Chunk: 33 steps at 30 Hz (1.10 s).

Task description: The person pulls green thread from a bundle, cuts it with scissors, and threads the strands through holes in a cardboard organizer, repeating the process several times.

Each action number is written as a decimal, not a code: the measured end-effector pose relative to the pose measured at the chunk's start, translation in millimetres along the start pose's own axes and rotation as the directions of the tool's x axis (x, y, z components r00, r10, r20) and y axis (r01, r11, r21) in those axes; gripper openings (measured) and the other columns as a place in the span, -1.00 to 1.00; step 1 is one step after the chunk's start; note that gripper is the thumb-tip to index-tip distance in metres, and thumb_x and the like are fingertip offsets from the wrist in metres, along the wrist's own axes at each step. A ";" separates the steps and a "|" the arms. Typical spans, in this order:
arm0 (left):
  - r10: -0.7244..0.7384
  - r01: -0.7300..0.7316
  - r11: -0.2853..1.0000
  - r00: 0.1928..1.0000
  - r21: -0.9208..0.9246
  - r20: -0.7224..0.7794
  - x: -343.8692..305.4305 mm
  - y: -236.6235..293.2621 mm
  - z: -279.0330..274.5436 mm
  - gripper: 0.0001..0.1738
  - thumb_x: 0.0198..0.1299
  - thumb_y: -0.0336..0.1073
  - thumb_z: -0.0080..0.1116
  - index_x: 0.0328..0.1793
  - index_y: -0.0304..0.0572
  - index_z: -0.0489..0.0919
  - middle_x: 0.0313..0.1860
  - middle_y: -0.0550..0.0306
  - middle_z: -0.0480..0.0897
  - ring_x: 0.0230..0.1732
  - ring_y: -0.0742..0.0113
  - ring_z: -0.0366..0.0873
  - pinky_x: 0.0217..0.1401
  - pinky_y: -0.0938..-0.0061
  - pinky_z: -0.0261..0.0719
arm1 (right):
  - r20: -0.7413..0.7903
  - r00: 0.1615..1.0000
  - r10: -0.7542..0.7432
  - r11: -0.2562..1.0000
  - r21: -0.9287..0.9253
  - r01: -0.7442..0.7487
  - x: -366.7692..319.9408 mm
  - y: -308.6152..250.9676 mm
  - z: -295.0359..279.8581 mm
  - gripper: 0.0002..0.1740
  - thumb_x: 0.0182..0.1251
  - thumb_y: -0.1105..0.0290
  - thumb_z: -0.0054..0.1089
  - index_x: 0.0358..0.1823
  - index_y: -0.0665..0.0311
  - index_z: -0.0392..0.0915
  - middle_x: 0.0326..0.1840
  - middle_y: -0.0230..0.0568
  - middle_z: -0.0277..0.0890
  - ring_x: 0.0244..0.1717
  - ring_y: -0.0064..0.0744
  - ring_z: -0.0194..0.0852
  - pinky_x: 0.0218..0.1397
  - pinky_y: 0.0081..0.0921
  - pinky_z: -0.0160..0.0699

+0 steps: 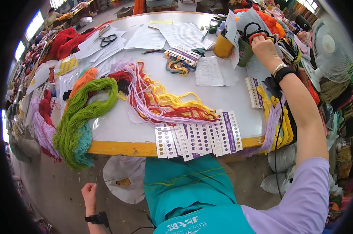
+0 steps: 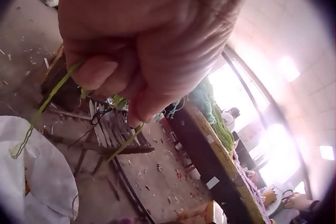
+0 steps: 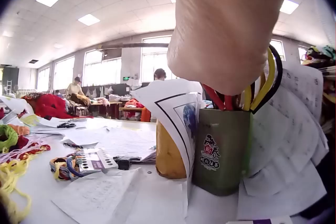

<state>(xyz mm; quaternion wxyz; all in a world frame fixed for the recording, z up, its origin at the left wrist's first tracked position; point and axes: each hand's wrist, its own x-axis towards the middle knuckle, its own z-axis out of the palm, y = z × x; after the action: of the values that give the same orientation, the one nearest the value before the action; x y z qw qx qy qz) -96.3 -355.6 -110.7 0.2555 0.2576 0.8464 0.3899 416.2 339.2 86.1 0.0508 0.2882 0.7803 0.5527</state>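
Observation:
My left hand (image 1: 89, 195) is low in front of the table, its fingers curled. It pinches a green thread (image 2: 52, 95), whose ends trail from both sides of the fingers in the left wrist view. More green strands (image 1: 184, 177) lie across the teal apron (image 1: 192, 191). Over at the back right, my right hand (image 1: 265, 50) is at the top of a green tin (image 3: 220, 150), gripping red-handled scissors (image 1: 257, 36). Scissors with yellow and black handles (image 3: 268, 79) stand in the same tin. The right fingertips are partly hidden.
Lilac, red and yellow yarn (image 1: 145, 97) and a green skein (image 1: 75, 113) lie across the table, beside punched thread cards (image 1: 198, 136) at its front edge. Black scissors (image 1: 108, 40) rest on papers. A yellow cup (image 1: 222, 46) stands by the tin; a fan (image 1: 328, 46) is farther right.

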 end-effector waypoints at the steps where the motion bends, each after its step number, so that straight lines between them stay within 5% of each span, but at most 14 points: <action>1: 0.000 0.001 1.000 1.000 -0.011 0.004 0.9 -1.5 0.5 -0.80 0.23 -0.31 0.24 -0.39 -0.25 0.55 -0.53 0.47 0.42 -0.47 0.68 0.25 -0.43 0.66 0.19 | -0.041 0.999 0.003 1.000 -0.015 -0.004 -0.4 0.2 5.7 -0.84 0.17 0.38 0.15 -0.25 0.16 0.67 -0.19 -0.37 0.63 -0.06 -0.37 0.56 -0.17 -0.36 0.55; 11: -0.047 0.046 0.999 0.999 0.030 0.020 20.1 -8.8 8.9 -0.79 0.23 -0.32 0.22 -0.37 -0.32 0.55 -0.51 0.39 0.47 -0.43 0.62 0.30 -0.38 0.62 0.29 | -0.143 0.987 0.070 0.996 0.070 -0.060 0.5 47.1 -14.1 -0.82 0.14 0.33 0.12 -0.20 0.04 0.55 -0.25 -0.47 0.47 0.01 -0.44 0.42 -0.01 -0.31 0.27; 16: 0.062 -0.067 0.986 0.997 0.153 0.041 27.9 -11.8 3.7 -0.76 0.26 -0.25 0.22 -0.34 -0.30 0.59 -0.51 0.31 0.51 -0.42 0.56 0.34 -0.36 0.56 0.37 | -0.304 0.951 0.058 0.982 -0.155 -0.109 -26.7 110.8 -32.4 -0.72 0.19 0.31 0.15 -0.05 0.04 0.60 -0.25 -0.35 0.56 -0.17 -0.34 0.56 -0.13 -0.31 0.51; 18: 0.083 -0.084 0.992 0.996 0.092 0.014 21.9 4.8 1.8 -0.78 0.27 -0.26 0.22 -0.32 -0.29 0.58 -0.50 0.34 0.48 -0.41 0.57 0.32 -0.34 0.58 0.33 | -0.306 0.937 0.169 0.985 0.087 -0.149 -46.2 113.2 -79.2 -0.69 0.18 0.20 0.20 -0.04 0.02 0.62 -0.22 -0.31 0.59 -0.09 -0.27 0.54 -0.10 -0.14 0.44; 20: 0.050 -0.050 0.997 0.999 0.057 -0.008 17.0 11.0 -6.0 -0.79 0.27 -0.27 0.23 -0.27 -0.31 0.61 -0.45 0.36 0.54 -0.37 0.63 0.37 -0.29 0.65 0.35 | -0.174 0.912 0.370 0.848 0.463 -0.256 -78.4 104.9 -125.2 -0.65 0.17 0.10 0.24 -0.03 0.00 0.64 -0.18 -0.26 0.63 0.00 -0.20 0.51 -0.06 0.03 0.37; 21: 0.033 -0.033 0.999 0.999 -0.010 -0.025 16.6 7.5 -8.2 -0.79 0.27 -0.27 0.23 -0.26 -0.31 0.62 -0.43 0.38 0.55 -0.36 0.65 0.37 -0.29 0.66 0.34 | -0.059 0.896 0.441 0.712 0.630 -0.309 -95.5 102.6 -125.3 -0.62 0.16 0.05 0.27 -0.02 -0.01 0.65 -0.17 -0.24 0.64 0.04 -0.17 0.50 -0.04 0.11 0.34; 22: -0.004 0.002 0.999 0.998 -0.037 -0.060 11.4 12.8 -8.0 -0.79 0.28 -0.26 0.23 -0.25 -0.30 0.63 -0.42 0.40 0.55 -0.37 0.66 0.37 -0.29 0.68 0.33 | 0.158 0.854 0.495 0.360 0.858 -0.367 -120.4 101.2 -97.0 -0.65 0.21 0.13 0.22 0.01 0.02 0.62 -0.18 -0.32 0.60 -0.13 -0.33 0.47 -0.19 -0.15 0.35; 23: -0.037 0.032 0.997 0.995 -0.064 -0.088 6.5 22.7 -9.2 -0.79 0.28 -0.26 0.23 -0.24 -0.30 0.63 -0.42 0.42 0.55 -0.37 0.67 0.36 -0.30 0.69 0.32 | 0.386 0.806 0.449 -0.056 0.912 -0.405 -150.5 93.2 -58.7 -0.68 0.26 0.22 0.17 0.04 0.04 0.60 -0.20 -0.39 0.56 -0.29 -0.48 0.45 -0.33 -0.41 0.36; 25: -0.067 0.053 0.993 0.988 -0.102 -0.140 2.4 30.6 -14.7 -0.79 0.29 -0.25 0.23 -0.22 -0.28 0.64 -0.41 0.45 0.54 -0.38 0.70 0.35 -0.32 0.71 0.29 | 0.676 0.719 0.162 -0.677 0.606 -0.417 -172.2 37.4 -72.6 -0.70 0.32 0.25 0.17 0.04 0.12 0.55 -0.23 -0.49 0.47 -0.44 -0.69 0.35 -0.47 -0.72 0.28; 26: -0.072 0.054 0.993 0.983 -0.107 -0.168 0.2 31.1 -18.0 -0.80 0.29 -0.25 0.23 -0.21 -0.27 0.64 -0.40 0.47 0.53 -0.38 0.72 0.34 -0.33 0.72 0.27 | 0.555 0.832 0.012 -0.504 0.722 -0.474 -172.1 -3.9 -120.2 -0.59 0.19 0.16 0.30 0.02 0.17 0.53 -0.25 -0.49 0.44 -0.43 -0.67 0.33 -0.45 -0.70 0.28; 28: -0.086 0.060 0.991 0.969 -0.120 -0.230 -8.2 39.5 -24.7 -0.80 0.30 -0.22 0.23 -0.19 -0.20 0.65 -0.46 0.53 0.49 -0.49 0.78 0.27 -0.47 0.76 0.17 | 0.228 0.930 -0.289 -0.174 0.942 -0.285 -171.8 -86.2 -215.4 -0.31 -0.06 -0.01 0.56 -0.02 0.27 0.48 -0.28 -0.50 0.38 -0.41 -0.62 0.31 -0.39 -0.66 0.29; 29: -0.088 0.057 0.990 0.964 -0.127 -0.252 -11.7 43.2 -30.7 -0.81 0.30 -0.21 0.23 -0.19 -0.18 0.65 -0.48 0.54 0.47 -0.52 0.79 0.24 -0.50 0.76 0.14 | 0.119 0.838 -0.532 -0.304 0.897 -0.321 -158.2 -112.5 -256.9 -0.27 -0.14 -0.02 0.58 -0.02 0.27 0.49 -0.35 -0.43 0.38 -0.42 -0.59 0.34 -0.36 -0.57 0.35; 31: -0.092 0.049 0.988 0.950 -0.148 -0.298 -16.4 43.3 -43.6 -0.82 0.30 -0.20 0.23 -0.20 -0.15 0.66 -0.53 0.57 0.43 -0.60 0.80 0.18 -0.58 0.76 0.06 | -0.036 0.578 -0.815 -0.233 0.934 -0.270 -137.2 -155.3 -306.0 -0.10 -0.18 -0.18 0.57 0.07 0.30 0.44 -0.47 -0.27 0.38 -0.46 -0.34 0.42 -0.36 -0.39 0.42; 33: -0.048 -0.031 0.977 0.931 -0.211 -0.362 -16.8 34.0 -58.7 -0.81 0.38 -0.21 0.15 -0.10 -0.16 0.64 -0.60 0.59 0.31 -0.67 0.80 0.04 -0.66 0.75 -0.10 | -0.281 0.607 -0.744 -0.408 0.909 -0.080 -140.3 -197.9 -323.8 -0.14 -0.01 -0.18 0.44 0.11 0.35 0.39 -0.41 -0.07 0.46 -0.38 0.01 0.52 -0.31 -0.22 0.47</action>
<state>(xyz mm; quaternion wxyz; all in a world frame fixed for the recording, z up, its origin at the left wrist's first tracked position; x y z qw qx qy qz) -113.1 -378.1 -46.6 0.1215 0.1480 0.8336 0.5180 325.7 -45.7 0.3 0.2095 0.0496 0.8771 -0.4293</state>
